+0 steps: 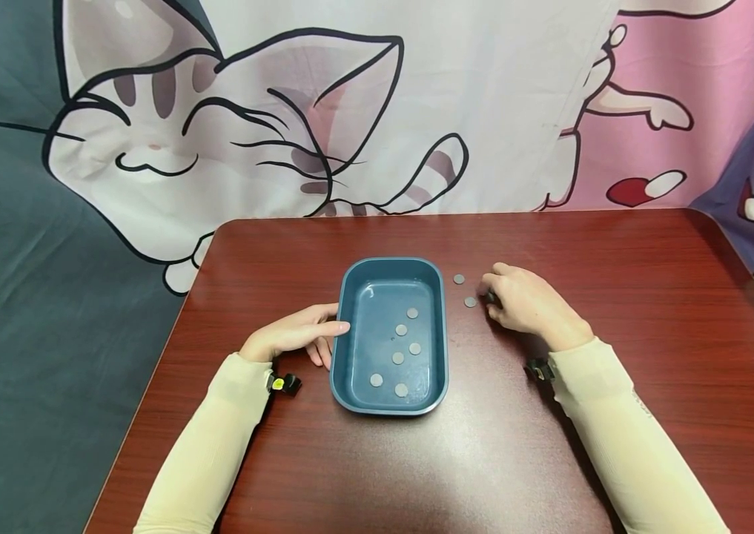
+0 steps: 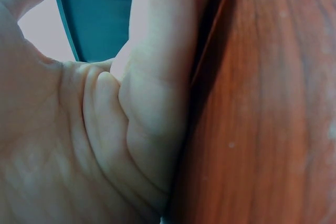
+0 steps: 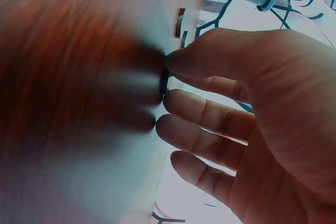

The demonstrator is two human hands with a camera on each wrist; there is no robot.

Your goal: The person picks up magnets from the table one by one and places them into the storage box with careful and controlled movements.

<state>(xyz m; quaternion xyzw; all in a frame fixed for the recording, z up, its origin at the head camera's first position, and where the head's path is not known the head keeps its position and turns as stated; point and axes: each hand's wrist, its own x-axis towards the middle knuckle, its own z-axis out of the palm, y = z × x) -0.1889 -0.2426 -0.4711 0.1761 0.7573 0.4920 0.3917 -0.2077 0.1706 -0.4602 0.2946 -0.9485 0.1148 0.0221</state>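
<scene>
A blue rectangular tray [image 1: 390, 406] lies on the table with several small silver-grey coins [image 1: 414, 348] spread over its floor. My left hand [image 1: 299, 334] holds the tray's left side, thumb over the rim and the other fingers against the outer wall; the left wrist view shows the palm beside the tray [image 2: 97, 19]. To the tray's right, my right hand [image 1: 526, 300] reaches down to the tabletop. Its thumb and fingertips pinch a coin [image 3: 165, 81], seen edge-on and dark in the right wrist view. Two loose coins, one nearer [image 1: 470, 302] and one farther [image 1: 460, 279], lie between tray and right hand.
The brown wood-grain table [image 1: 670, 371] has its far edge against a hanging cloth [image 1: 510, 96] printed with cartoon cats. Small dark wrist cameras sit at the left wrist [image 1: 286, 383] and the right wrist [image 1: 540, 369].
</scene>
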